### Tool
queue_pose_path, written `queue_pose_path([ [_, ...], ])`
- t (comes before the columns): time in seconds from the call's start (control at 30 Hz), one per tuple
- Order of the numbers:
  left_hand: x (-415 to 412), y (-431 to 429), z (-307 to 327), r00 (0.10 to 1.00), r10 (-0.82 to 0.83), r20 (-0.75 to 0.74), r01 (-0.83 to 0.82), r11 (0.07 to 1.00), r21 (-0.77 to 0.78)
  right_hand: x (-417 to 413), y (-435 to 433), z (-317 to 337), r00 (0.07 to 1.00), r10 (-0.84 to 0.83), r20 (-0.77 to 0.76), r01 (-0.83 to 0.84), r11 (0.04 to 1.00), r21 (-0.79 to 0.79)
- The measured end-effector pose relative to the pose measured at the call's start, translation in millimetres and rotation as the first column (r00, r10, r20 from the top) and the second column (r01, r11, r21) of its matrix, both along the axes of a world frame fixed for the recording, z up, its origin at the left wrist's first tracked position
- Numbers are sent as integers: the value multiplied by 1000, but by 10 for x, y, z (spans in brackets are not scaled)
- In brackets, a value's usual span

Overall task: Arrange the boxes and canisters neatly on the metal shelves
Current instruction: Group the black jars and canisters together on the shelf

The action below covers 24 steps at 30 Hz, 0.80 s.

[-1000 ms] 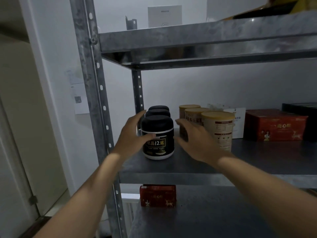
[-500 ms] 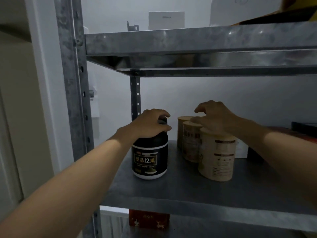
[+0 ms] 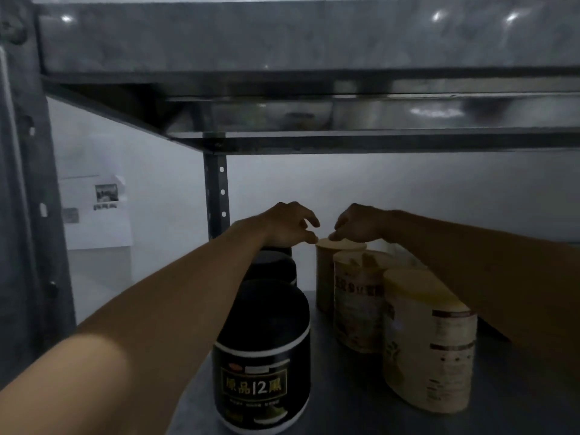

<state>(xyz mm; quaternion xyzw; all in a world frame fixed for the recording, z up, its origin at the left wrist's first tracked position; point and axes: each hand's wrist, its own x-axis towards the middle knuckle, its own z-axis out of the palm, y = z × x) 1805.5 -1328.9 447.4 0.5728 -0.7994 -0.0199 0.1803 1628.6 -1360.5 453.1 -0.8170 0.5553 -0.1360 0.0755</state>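
Second black canister (image 3: pixel 277 266) half behind left forearm (image 3: pixel 188 293).

I'm holding both arms stretched forward, left hand (image 3: pixel 288 224) and right hand (image 3: pixel 361 224) close together. Both are hanging palm-down, fingers loosely curled, gripping nothing.

The upper shelf (image 3: pixel 282 36) across the top of the frame is mottled grey galvanised metal with a sheen that catches bright glints. The lower shelf (image 3: pixel 502 403), at lower right, is the same metal but duller. The front black canister (image 3: pixel 263 356), low centre, looks like smooth, glossy plastic. The nearest beige canister (image 3: pixel 430 350) has a matt, paper-like wrap. At left, a paper sheet (image 3: pixel 94 211) lies on the smooth, matt wall (image 3: pixel 408 183).
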Motion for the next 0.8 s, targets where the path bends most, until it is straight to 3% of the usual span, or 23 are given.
queue_pose_path([
  [0.17, 38, -226, -33, 999, -38, 23, 37, 999, 5, -2, -275, -151, 998, -64, -19, 65, 996, 61],
  [0.5, 175, -299, -270, 999, -41, -36, 43, 998, 56, -45, -341, -302, 996, -75, 47, 74, 997, 17],
  [0.8, 191, -368, -295, 996, -43, 83, 34, 993, 116, -3, -359, -327, 998, -48, 38, 48, 999, 2],
])
